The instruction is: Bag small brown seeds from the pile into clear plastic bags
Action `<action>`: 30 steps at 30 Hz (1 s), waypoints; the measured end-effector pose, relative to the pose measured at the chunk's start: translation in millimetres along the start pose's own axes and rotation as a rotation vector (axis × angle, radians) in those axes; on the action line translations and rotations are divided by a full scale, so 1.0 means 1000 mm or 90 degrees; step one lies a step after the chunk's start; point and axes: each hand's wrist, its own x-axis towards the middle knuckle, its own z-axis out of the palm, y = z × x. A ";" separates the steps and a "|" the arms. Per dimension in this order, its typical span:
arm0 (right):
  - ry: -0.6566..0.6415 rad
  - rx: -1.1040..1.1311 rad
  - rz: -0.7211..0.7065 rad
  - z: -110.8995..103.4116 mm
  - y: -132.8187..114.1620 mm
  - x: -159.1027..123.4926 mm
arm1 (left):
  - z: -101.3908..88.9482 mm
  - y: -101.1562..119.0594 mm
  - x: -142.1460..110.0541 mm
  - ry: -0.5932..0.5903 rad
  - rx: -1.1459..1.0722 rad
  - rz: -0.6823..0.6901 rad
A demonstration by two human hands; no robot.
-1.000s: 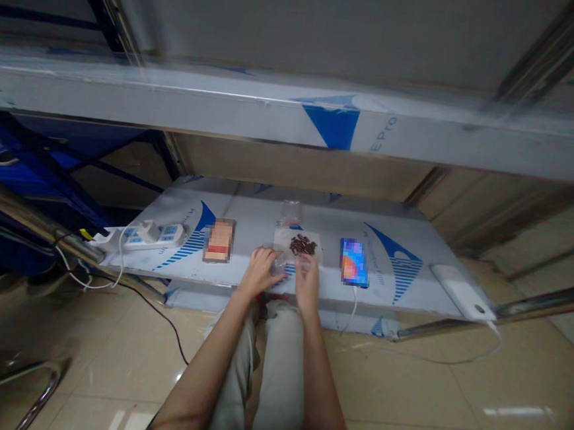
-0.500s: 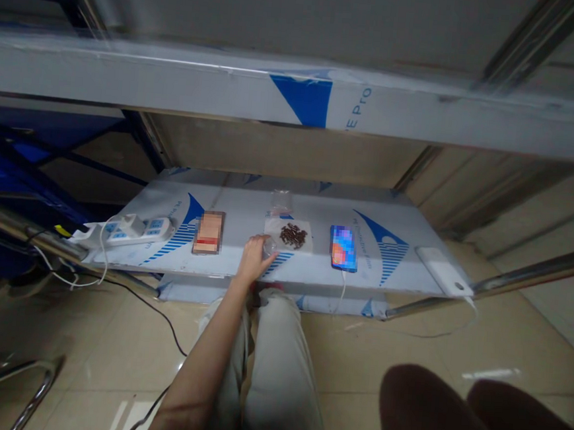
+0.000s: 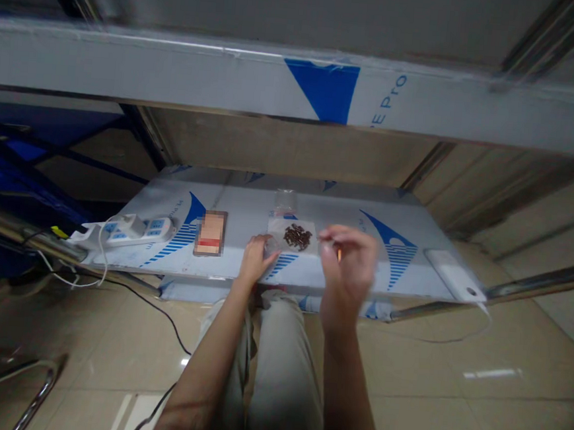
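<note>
My left hand rests at the table's front edge, shut on a small clear plastic bag. Just beyond it, a heap of small brown pieces lies on a white paper sheet. My right hand is raised and slightly blurred to the right of the heap, with its fingers curled together. I see nothing held in them. That hand hides most of a phone, with only an orange sliver showing between the fingers. Another clear plastic bag lies behind the paper.
All this sits on a steel shelf with blue-printed film. A pixelated package and a power strip with white cables lie left, and a white power bank lies right. A steel crossbar runs overhead.
My right hand has come back into view and now hangs over the phone. A dark blur at the lower right has gone. My left hand stays on the bag.
</note>
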 end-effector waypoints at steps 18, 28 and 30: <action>-0.390 -0.596 -0.044 0.005 0.151 -0.013 | 0.003 -0.002 -0.001 -0.012 -0.032 -0.010; -0.429 -0.627 -0.055 0.008 0.157 -0.009 | 0.005 0.002 -0.004 -0.041 -0.033 -0.016; -0.420 -0.601 -0.057 0.007 0.154 -0.009 | 0.005 0.002 -0.003 -0.042 -0.037 -0.019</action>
